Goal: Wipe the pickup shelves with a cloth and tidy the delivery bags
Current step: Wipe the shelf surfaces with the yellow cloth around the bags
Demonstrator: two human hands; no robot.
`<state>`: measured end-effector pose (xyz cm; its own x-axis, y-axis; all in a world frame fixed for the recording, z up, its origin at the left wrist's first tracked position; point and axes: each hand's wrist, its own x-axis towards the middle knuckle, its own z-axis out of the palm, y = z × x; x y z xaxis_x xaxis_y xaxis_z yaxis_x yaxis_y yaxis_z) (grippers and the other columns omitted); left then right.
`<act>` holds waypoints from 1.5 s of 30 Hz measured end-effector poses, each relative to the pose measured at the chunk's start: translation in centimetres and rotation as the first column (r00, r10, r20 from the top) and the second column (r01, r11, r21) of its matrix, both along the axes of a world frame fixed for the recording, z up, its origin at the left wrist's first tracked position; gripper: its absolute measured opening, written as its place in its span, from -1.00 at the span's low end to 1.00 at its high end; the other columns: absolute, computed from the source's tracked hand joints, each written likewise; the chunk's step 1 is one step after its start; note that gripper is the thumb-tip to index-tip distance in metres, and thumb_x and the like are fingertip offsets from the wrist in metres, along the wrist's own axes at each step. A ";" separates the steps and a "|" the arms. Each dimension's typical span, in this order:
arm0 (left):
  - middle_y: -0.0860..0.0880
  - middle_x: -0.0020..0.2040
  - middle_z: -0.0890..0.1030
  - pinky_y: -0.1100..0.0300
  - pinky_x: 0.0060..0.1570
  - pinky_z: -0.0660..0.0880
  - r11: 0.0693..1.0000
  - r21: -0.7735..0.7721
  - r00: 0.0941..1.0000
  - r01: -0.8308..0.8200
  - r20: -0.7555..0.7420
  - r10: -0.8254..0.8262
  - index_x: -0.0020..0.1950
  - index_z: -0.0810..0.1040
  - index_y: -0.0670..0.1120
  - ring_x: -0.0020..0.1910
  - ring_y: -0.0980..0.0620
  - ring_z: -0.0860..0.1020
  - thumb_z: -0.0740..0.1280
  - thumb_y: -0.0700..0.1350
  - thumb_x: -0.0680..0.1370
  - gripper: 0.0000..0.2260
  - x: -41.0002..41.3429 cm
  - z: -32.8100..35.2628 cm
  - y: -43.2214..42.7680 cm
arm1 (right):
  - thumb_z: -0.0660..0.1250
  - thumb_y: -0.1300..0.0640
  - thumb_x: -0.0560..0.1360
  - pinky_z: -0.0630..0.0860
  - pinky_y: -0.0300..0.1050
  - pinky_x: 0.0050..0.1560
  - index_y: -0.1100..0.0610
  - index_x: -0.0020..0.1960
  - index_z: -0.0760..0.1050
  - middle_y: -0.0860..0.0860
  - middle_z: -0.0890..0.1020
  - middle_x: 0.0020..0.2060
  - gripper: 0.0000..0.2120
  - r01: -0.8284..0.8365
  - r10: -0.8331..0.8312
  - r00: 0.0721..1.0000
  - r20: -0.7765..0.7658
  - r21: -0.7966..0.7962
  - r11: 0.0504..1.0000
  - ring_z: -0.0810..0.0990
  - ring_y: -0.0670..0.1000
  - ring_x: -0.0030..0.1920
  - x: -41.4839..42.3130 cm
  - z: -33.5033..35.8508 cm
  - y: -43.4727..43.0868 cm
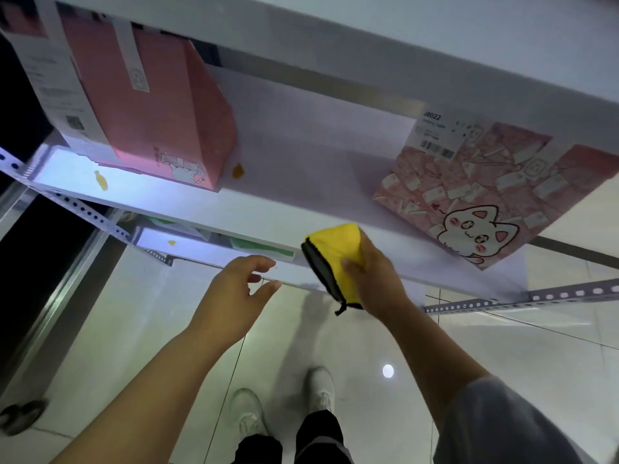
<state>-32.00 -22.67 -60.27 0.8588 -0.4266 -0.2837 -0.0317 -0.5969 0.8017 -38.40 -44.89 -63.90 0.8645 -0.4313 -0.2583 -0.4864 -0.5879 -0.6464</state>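
The right hand grips a folded yellow cloth with a dark grey underside and black trim. The fingers curl over its right side and the thumb presses on the yellow face. The cloth sits at the near edge of the white middle shelf: its far end lies over the shelf surface and its near corner hangs past the edge, with a short black tag dangling. Whether the cloth presses on the shelf cannot be told.

The left hand is left of the cloth and holds nothing. Its fingers are loosely spread and slightly bent, and the thumb stands apart from them. The fingertips reach toward the front edge of the shelving; contact cannot be told.

On the middle shelf, a tall pink bag with a long white receipt stands at the far left. A pink patterned bag with a white cartoon cat and a barcode label lies tilted at the right, well apart from the first. Two yellow stains mark the shelf, one near the left front edge and one just beside the tall bag's right corner.

A lower shelf shows beneath, with a small yellow spot and green-and-white items on it. A white upper shelf runs across the far side. Below are pale floor tiles and the person's white shoes.
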 end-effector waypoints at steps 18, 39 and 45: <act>-0.05 0.39 0.37 0.10 0.35 0.17 0.929 0.322 0.925 0.183 0.265 -0.274 0.34 0.42 -0.12 0.41 -0.10 0.18 0.28 -0.21 0.53 -0.64 8.9 -7.5 2.9 | 0.23 -0.16 0.49 0.37 0.11 -0.03 0.02 0.30 0.48 0.22 0.43 0.32 -0.54 -0.026 0.029 1.000 -0.003 -0.525 0.851 0.46 0.32 0.04 9.0 -5.2 8.3; 0.11 0.50 0.19 0.18 0.40 0.08 0.897 0.398 0.917 0.192 0.252 -0.308 0.41 0.33 0.06 0.50 0.00 0.08 0.14 -0.24 0.54 -0.55 13.0 -8.7 5.2 | 0.33 -0.18 0.41 0.38 0.09 -0.09 -0.10 0.36 0.35 0.13 0.37 0.34 -0.45 -0.106 0.052 0.992 -0.111 -0.561 0.821 0.42 0.26 0.02 12.1 -5.6 9.2; -0.10 0.21 0.44 0.07 -0.03 0.45 0.980 0.153 0.911 -0.129 0.409 0.056 0.27 0.43 -0.09 0.10 -0.14 0.47 0.27 -0.13 0.53 -0.69 14.4 -5.2 4.5 | 0.24 -0.13 0.51 0.44 0.12 -0.02 0.02 0.29 0.43 0.13 0.34 0.30 -0.59 -0.123 0.103 0.992 -0.068 -0.503 0.856 0.41 0.26 0.07 13.2 -4.7 8.0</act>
